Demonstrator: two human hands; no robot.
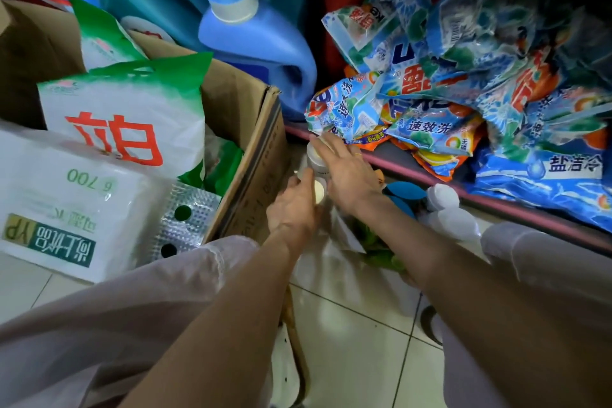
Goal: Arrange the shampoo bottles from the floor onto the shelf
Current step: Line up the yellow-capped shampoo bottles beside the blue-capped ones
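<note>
Two small white shampoo bottles stand on the floor between the cardboard box and the shelf. My left hand [294, 205] grips the nearer bottle with the cream cap [319, 190], thumb along its side. My right hand [344, 172] lies over the farther white bottle [313, 157], fingers spread across its top. More white-capped bottles [442, 197] and a blue-capped one [404, 190] stand on the floor to the right, by the shelf's pink front edge [496, 202].
A cardboard box [251, 142] with green-and-white detergent bags stands at the left. Blue detergent jugs [255, 40] sit behind it. The low shelf holds piled blue washing-powder packs [463, 109]. White floor tiles [357, 325] lie below my arms.
</note>
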